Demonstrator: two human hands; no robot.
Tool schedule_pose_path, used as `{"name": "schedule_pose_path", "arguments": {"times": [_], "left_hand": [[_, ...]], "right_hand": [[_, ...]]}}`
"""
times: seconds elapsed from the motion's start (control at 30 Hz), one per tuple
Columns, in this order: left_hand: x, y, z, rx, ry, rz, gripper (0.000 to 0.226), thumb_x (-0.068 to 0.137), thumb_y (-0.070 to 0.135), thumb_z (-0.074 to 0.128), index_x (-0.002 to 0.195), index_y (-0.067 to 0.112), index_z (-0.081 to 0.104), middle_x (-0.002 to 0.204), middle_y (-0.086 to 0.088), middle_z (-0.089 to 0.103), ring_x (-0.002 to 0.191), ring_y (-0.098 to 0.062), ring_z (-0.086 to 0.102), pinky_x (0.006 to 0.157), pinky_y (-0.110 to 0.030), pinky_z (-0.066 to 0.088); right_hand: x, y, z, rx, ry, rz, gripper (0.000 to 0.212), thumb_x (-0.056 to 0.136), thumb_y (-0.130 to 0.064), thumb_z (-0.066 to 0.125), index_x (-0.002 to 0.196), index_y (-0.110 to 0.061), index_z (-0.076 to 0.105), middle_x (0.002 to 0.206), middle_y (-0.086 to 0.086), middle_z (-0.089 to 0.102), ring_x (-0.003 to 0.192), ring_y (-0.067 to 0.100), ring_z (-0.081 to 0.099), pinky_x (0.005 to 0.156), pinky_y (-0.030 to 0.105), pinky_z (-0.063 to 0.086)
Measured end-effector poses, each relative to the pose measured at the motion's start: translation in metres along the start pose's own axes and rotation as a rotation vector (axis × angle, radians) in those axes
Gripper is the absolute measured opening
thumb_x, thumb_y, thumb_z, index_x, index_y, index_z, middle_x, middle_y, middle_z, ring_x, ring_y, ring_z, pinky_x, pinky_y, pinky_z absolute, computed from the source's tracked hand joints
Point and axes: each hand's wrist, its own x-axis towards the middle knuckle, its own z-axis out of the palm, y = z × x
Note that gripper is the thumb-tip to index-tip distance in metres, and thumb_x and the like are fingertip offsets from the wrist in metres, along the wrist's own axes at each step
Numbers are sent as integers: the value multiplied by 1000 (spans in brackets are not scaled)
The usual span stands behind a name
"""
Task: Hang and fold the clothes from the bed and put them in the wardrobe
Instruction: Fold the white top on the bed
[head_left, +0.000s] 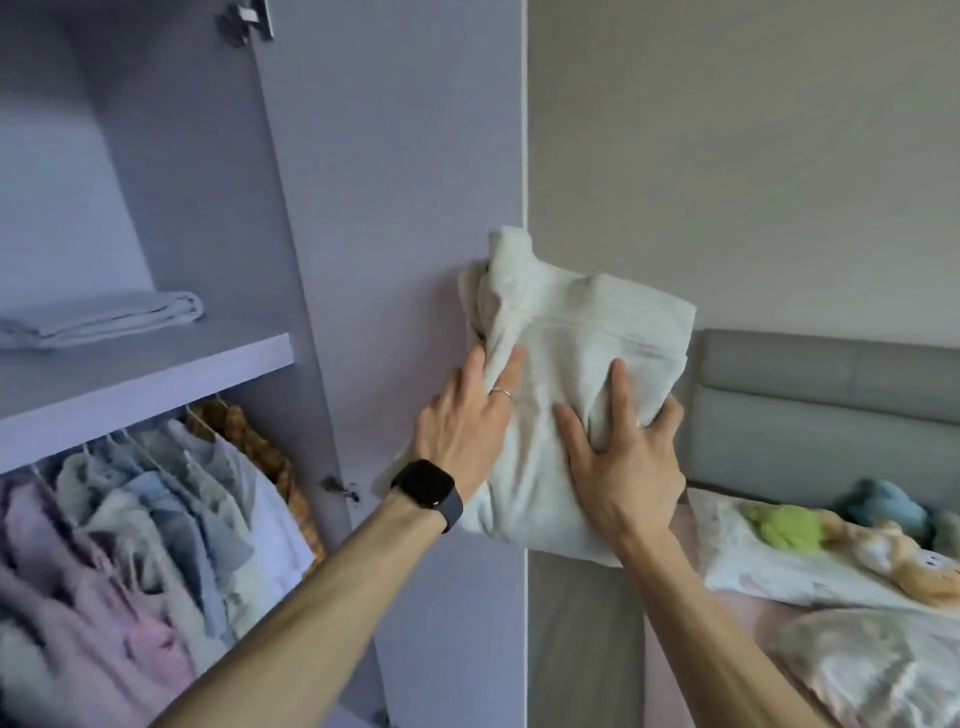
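A folded cream-white garment (576, 332) is held up in the air in front of the open wardrobe door (415, 208). My left hand (467, 421), with a black watch on its wrist, grips the garment's left side. My right hand (623, 457) grips its lower right part, fingers spread over the front and thumb curled round the edge. The wardrobe shelf (156, 374) lies to the left, with a folded pale blue cloth (104, 317) on it. Below it, several shirts (156, 509) hang on a rail.
The bed (831, 623) sits at the lower right with rumpled bedding, a grey padded headboard (831, 379) and soft toys (883, 545) by the pillow. The open door's edge stands between me and the bed. A beige wall fills the upper right.
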Motion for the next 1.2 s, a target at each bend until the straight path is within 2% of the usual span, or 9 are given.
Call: {"name": "schedule_pose_path", "arguments": {"times": [0.17,0.33,0.5,0.63,0.73,0.87,0.97,1.13,1.2], "left_hand": [[-23,-85,-44,126,1,-193,66,82,30,79,142,17,56,110,-20,59,76,-35,63,42,-37,48],[-45,-178,-82,210,-48,-416,66,97,33,61,155,22,33,135,-23,43,106,-41,56,66,-53,54],[-51,-264,-95,315,-35,-513,65,101,37,51,158,25,22,146,-20,34,112,-37,55,69,-47,54],[-46,-343,-95,387,-60,-593,66,103,43,41,160,28,9,151,-13,22,125,-30,45,78,-44,53],[-39,-409,-97,461,-64,-626,65,104,43,40,160,27,10,151,-12,20,125,-30,43,76,-44,52],[-38,-488,-106,472,-87,-680,64,104,43,40,159,29,10,148,-8,18,122,-29,42,77,-47,52],[-42,-540,-110,502,-103,-738,64,103,42,42,158,26,13,145,-8,18,118,-29,45,78,-46,52],[-65,-603,-108,527,-202,-890,54,100,36,48,148,20,31,138,-10,25,104,-31,52,72,-41,50],[-75,-620,-106,504,-304,-956,48,99,40,49,141,18,39,136,-11,27,105,-32,54,79,-42,52]], "right_hand": [[-7,-90,38,128,-73,-214,76,87,-82,43,152,-49,19,135,0,27,99,35,65,61,40,51],[-24,-189,86,326,-216,-362,76,89,-79,43,153,-50,16,142,-2,25,115,29,59,65,37,49],[-26,-275,138,413,-300,-481,75,90,-79,39,154,-51,11,152,1,20,127,29,51,74,46,56],[-23,-343,194,439,-318,-541,76,90,-80,38,154,-48,12,151,4,23,121,32,54,69,45,55],[-22,-402,239,481,-354,-577,76,91,-80,36,154,-46,12,149,4,22,119,33,54,68,45,55],[-25,-474,287,502,-440,-596,77,90,-82,32,154,-46,11,152,6,19,118,40,55,80,50,54],[-28,-526,324,485,-512,-658,77,89,-82,30,154,-45,12,154,10,17,116,40,57,86,49,51],[-43,-592,379,407,-724,-770,79,88,-82,34,154,-42,21,148,8,23,116,39,58,94,45,49],[-49,-609,397,318,-839,-835,78,88,-82,34,154,-42,24,154,9,21,125,39,54,101,45,44]]}}
